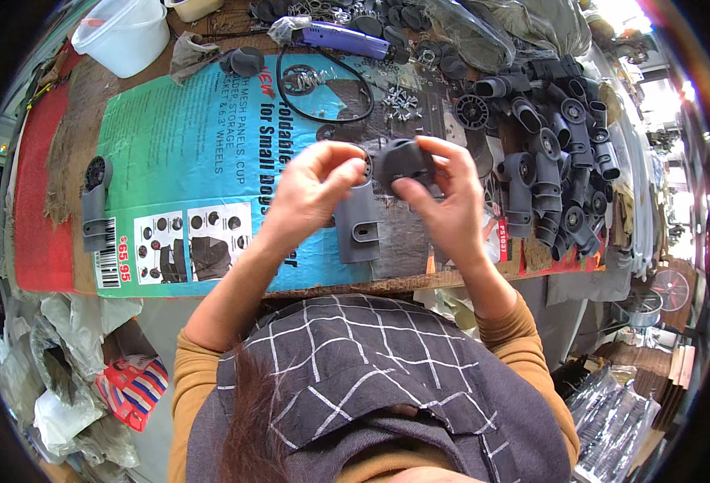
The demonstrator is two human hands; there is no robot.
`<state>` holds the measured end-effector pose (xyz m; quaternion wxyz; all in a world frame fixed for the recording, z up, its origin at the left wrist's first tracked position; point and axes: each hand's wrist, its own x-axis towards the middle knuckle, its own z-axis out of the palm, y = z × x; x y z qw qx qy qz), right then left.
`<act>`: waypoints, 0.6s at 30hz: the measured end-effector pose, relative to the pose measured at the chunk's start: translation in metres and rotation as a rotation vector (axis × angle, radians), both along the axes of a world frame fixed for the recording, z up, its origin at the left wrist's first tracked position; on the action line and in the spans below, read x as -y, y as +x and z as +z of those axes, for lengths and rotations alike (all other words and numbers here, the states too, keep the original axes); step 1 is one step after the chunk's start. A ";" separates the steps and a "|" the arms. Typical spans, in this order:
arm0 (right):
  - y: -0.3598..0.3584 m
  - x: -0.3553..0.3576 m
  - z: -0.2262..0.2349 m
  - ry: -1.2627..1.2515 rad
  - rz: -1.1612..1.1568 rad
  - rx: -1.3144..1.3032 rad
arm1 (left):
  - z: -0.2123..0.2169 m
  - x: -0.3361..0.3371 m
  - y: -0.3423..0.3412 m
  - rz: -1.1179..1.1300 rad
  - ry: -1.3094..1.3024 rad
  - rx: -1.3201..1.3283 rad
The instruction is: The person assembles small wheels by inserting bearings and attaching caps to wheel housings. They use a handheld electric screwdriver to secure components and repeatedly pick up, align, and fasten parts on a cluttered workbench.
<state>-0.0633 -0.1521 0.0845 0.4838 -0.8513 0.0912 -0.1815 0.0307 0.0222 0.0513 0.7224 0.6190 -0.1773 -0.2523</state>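
My right hand [451, 191] grips a dark, round plastic cap [404, 167] between thumb and fingers, above the cardboard. Beside it, my left hand [314, 189] is closed in a pinch; what sits between its fingertips, if anything, is too small to make out. Under and between the hands lies a grey plastic tube-shaped part [358, 229] with a slot near its lower end; its round upper end is partly hidden by my left fingers. A similar grey part [95, 205] rests at the left edge of the cardboard.
Many grey and black plastic fittings [548, 161] are heaped at the right. Small screws [401, 103] lie beyond my hands, near a purple power screwdriver [347, 40] with a black cord [373, 97]. A white bucket [121, 40] stands far left. Printed cardboard [170, 161] covers the bench.
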 end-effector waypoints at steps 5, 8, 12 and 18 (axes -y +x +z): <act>-0.017 0.023 -0.042 -0.506 -0.009 -0.169 | -0.029 -0.007 0.013 0.027 0.742 0.725; -0.025 0.031 -0.053 -0.436 0.049 -0.137 | -0.036 -0.009 0.008 -0.049 0.778 0.635; -0.018 0.033 -0.043 -0.098 0.023 -0.143 | -0.031 -0.019 -0.008 -0.086 0.782 0.604; 0.005 0.003 -0.012 -0.010 0.264 -0.086 | -0.031 -0.024 -0.018 -0.056 0.751 0.587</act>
